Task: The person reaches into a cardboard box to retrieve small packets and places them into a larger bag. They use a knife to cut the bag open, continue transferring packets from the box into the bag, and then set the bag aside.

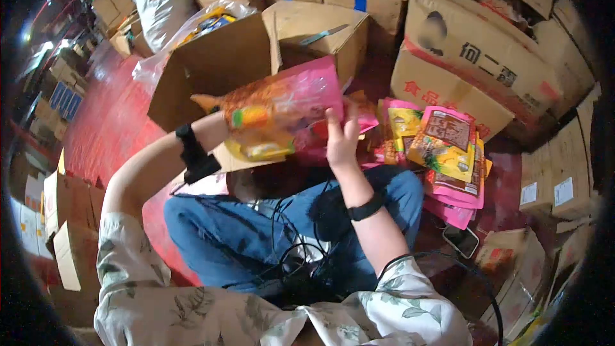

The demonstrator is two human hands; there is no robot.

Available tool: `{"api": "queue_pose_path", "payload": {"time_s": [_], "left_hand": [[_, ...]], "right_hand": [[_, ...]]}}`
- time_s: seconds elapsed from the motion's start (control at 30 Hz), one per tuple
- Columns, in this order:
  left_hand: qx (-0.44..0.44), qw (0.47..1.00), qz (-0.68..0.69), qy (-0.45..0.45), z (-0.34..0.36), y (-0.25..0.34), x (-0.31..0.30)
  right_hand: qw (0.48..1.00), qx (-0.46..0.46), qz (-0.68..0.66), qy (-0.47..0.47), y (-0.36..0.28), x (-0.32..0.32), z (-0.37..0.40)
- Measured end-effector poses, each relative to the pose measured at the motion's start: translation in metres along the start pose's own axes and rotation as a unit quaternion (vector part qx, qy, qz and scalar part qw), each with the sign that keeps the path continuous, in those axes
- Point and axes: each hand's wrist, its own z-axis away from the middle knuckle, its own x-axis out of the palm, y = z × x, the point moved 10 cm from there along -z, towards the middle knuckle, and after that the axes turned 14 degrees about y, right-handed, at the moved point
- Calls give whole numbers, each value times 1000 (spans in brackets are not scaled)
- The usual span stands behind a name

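A large pink and orange food bag (282, 93), partly see-through, is held up over the open carton (205, 64) in front of me. My right hand (343, 138) closes on its right edge, thumb and a finger pointing up along the pink side. My left hand (221, 118) reaches to the bag's left side, where the orange print covers its fingers. Below the bag shows a yellow packet (259, 149). Right of my right hand lies a heap of pink and yellow pouches (445, 141) with brown labels.
A utility knife (323, 34) lies on a closed carton (349, 45) at the back. Large printed cartons (487, 57) stand at the right. A phone (460, 241) rests on the floor by my right knee. Black cables (282, 237) run across my lap. A white sack (163, 3) stands back left.
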Motion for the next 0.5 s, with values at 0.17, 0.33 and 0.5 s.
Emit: {"api": "queue_pose_path", "payload": {"time_s": [0.17,0.33,0.5], "left_hand": [[-2,997,-53,-49,17,13,16],[-17,998,-46,-39,21,20,16],[-49,999,16,8,42,35,-6]], "right_hand": [[999,17,-29,-27,2,5,0],[991,62,-84,-86,-5,18,9],[997,-9,-25,-79,-23,24,7]]}}
